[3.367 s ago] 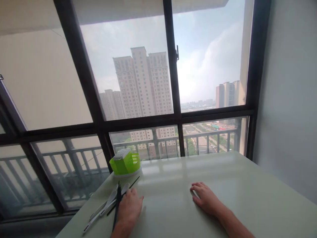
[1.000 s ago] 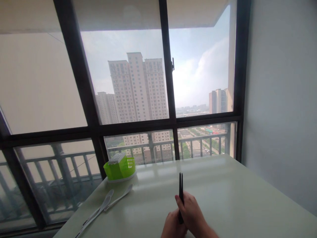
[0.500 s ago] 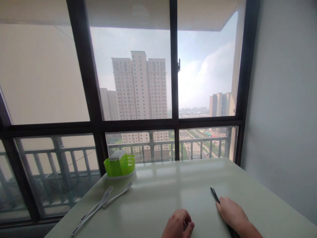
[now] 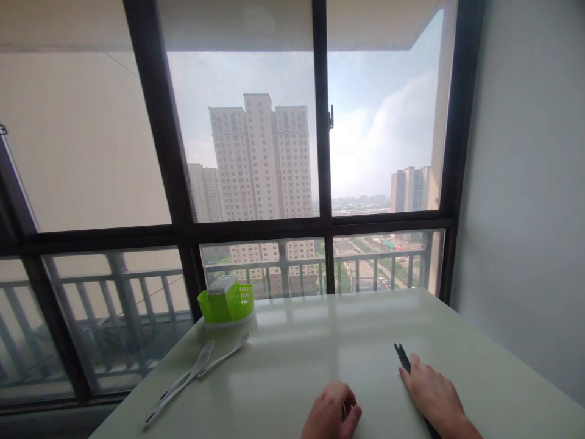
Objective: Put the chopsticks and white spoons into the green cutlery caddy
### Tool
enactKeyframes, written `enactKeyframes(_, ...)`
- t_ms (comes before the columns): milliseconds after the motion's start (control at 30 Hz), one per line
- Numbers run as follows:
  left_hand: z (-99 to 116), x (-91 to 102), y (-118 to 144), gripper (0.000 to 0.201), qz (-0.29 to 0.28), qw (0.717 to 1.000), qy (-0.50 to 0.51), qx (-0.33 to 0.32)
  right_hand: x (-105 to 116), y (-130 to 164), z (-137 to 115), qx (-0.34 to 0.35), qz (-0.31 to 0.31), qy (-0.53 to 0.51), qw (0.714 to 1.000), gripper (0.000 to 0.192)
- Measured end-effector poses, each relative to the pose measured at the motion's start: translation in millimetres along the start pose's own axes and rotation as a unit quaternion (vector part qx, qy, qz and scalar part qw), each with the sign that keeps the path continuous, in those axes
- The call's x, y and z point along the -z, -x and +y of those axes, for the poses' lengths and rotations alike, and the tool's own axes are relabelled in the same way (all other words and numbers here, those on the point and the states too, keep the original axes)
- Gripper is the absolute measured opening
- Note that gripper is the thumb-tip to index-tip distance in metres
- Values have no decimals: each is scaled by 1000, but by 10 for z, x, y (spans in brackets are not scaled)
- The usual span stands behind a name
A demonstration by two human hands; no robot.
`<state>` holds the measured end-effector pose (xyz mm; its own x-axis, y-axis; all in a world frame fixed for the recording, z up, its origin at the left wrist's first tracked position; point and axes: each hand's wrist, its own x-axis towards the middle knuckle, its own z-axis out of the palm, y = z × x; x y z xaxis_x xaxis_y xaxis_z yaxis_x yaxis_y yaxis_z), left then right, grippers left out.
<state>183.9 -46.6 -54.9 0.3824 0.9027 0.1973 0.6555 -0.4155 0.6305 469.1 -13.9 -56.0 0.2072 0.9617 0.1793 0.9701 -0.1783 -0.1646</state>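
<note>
On the right side of the pale green table (image 4: 292, 360), a bundle of thin black chopsticks (image 4: 402, 356) lies pointing away from me. My right hand (image 4: 434, 390) is closed around the bundle, with the thumb on its left side and the fingers over its right. The tips stick out beyond the hand, and a dark lower part shows beneath the palm. My left hand (image 4: 331, 411) rests on the table near the front edge of the view, apart from the chopsticks. Its fingers are curled in loosely toward the thumb, and I see nothing held in them.
A bright green plastic basket (image 4: 226, 311) with a white base and a grey-white top piece stands at the table's far left corner. Several long-handled light grey spoons (image 4: 201, 361) lie in front of it. A dark-framed window (image 4: 256, 228) runs behind the table, with a wall (image 4: 525, 201) on the right.
The view has shifted slightly. My right index finger has lifted a little and the thumb shows more clearly beside the chopsticks. My left hand stays curled in nearly the same place.
</note>
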Motion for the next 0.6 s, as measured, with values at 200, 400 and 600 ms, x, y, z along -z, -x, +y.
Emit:
enactKeyframes(200, 3, 33, -38, 15, 57, 998, 39, -7, 179, 57, -601, 78, 92, -10, 993, 28)
enactKeyframes(400, -470, 736, -75, 24, 183, 978, -8, 103, 14, 215, -1424, 183, 73, -112, 974, 17)
enactKeyframes(600, -1675, 2139, 353, 67, 275, 846, -366, 274, -238, 331, -1617, 221, 64, -157, 960, 14)
